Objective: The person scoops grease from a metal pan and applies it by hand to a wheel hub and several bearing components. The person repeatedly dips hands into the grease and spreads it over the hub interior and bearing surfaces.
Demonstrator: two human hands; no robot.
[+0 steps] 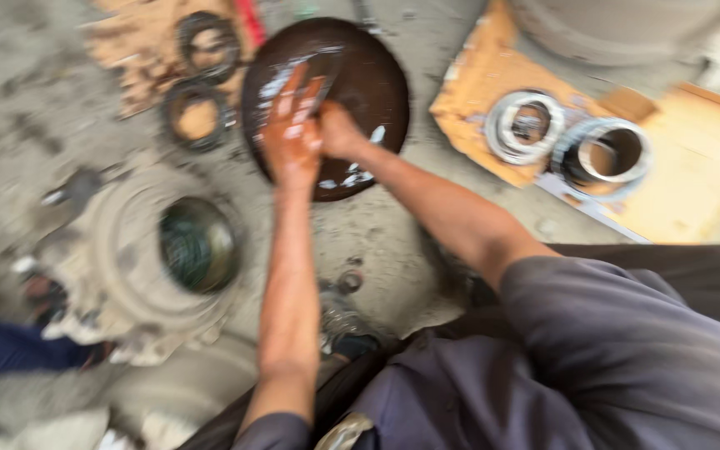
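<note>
The frame is blurred by motion. A round dark pan (377, 75) of brown oily liquid sits on the concrete floor ahead of me. My left hand (293, 133), wet and reddish with oil, is over the pan with fingers spread. My right hand (339, 129) is beside it, touching the left hand above the liquid; whether it holds anything is hidden. Both forearms reach forward from grey sleeves.
A large grey metal housing with a round bore (197, 246) lies at left. Two dark rings (202, 46) rest on cardboard behind it. Two shiny bearing rings (527, 125) sit on orange cardboard at right. A blue sleeve of another person (10, 346) shows at lower left.
</note>
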